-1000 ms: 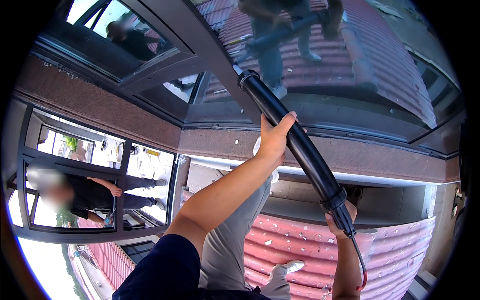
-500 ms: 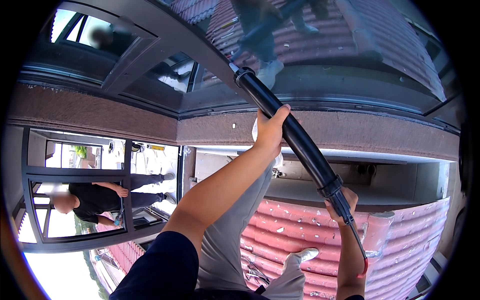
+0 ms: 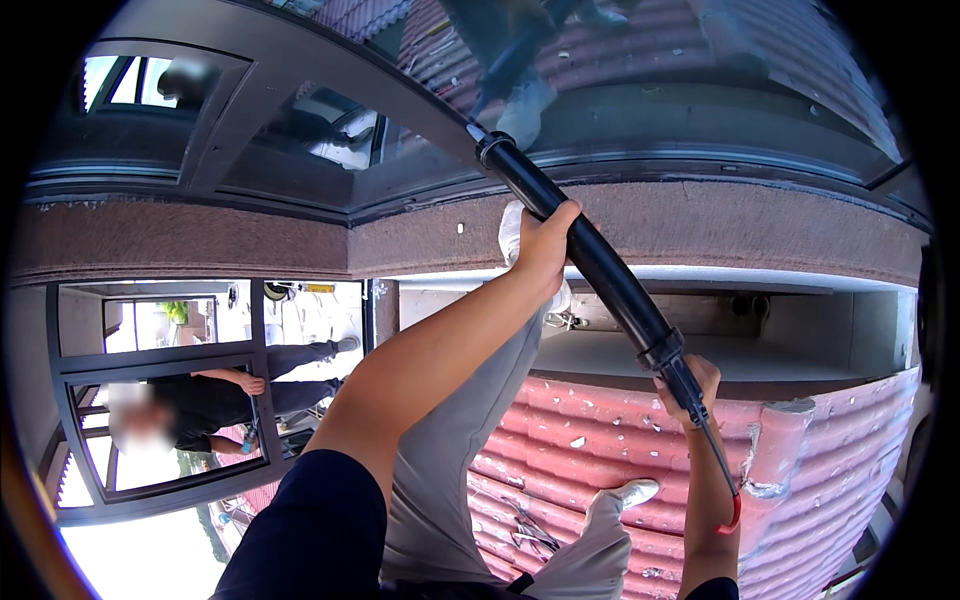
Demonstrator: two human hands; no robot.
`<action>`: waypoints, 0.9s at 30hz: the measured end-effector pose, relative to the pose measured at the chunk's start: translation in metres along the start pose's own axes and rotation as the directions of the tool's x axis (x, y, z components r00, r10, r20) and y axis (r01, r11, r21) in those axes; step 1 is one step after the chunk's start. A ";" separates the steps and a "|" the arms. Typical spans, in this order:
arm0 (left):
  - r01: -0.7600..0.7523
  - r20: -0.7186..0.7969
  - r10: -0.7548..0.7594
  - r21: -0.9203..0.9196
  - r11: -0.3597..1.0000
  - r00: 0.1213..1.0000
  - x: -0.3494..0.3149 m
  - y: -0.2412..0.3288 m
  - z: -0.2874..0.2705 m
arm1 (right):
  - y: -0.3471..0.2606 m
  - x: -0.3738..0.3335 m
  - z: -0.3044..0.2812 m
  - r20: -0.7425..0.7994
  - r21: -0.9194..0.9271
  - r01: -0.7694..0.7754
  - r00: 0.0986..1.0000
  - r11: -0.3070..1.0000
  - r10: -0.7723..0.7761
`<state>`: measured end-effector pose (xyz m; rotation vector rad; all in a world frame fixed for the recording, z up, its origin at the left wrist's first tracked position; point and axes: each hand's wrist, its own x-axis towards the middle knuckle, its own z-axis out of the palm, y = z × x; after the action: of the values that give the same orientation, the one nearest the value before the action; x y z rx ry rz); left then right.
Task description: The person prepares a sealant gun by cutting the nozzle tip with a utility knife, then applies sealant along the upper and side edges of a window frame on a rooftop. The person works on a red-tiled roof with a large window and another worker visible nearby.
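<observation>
A long black caulking gun (image 3: pixel 590 245) slants across the middle, its pale nozzle tip (image 3: pixel 476 130) at the edge between the dark window frame (image 3: pixel 350 65) and the glass (image 3: pixel 640 110). My left hand (image 3: pixel 548 240) wraps round the front half of the barrel, fingers partly hidden behind it. Round the handle and trigger end closes my right hand (image 3: pixel 693 388), lower right. From that end a thin rod with a red hooked tip (image 3: pixel 735 515) sticks out along my right forearm.
A stone ledge (image 3: pixel 640 220) runs below the window. One foot in a white shoe (image 3: pixel 512 232) is by the ledge; the other shoe (image 3: pixel 635 492) rests on red ribbed roofing (image 3: pixel 560 430). At left, another person (image 3: pixel 215 410) stands beyond an open window frame (image 3: pixel 160 358), holding a tool.
The view has shifted slightly. My hands keep their grip on the caulking gun, and its nozzle stays along the frame edge, with little visible movement.
</observation>
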<state>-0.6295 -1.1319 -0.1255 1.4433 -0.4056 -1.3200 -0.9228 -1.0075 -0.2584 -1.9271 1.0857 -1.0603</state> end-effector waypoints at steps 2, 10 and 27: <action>0.011 -0.001 -0.011 0.007 1.000 1.000 0.008 -0.010 -0.003 | 0.006 0.001 0.013 -0.110 0.066 0.016 0.994 0.998 -0.009; 0.032 -0.022 -0.031 0.038 0.999 0.999 0.038 -0.058 -0.015 | 0.044 -0.018 0.037 -0.096 0.059 -0.014 0.995 0.998 0.020; 0.064 -0.131 -0.048 0.120 0.991 0.990 0.084 -0.134 -0.033 | 0.099 -0.046 0.079 -0.104 0.052 -0.082 0.991 0.995 0.087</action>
<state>-0.6270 -1.1370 -0.2874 1.6444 -0.3701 -1.2568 -0.9019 -0.9955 -0.3911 -1.7888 1.1788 -1.1423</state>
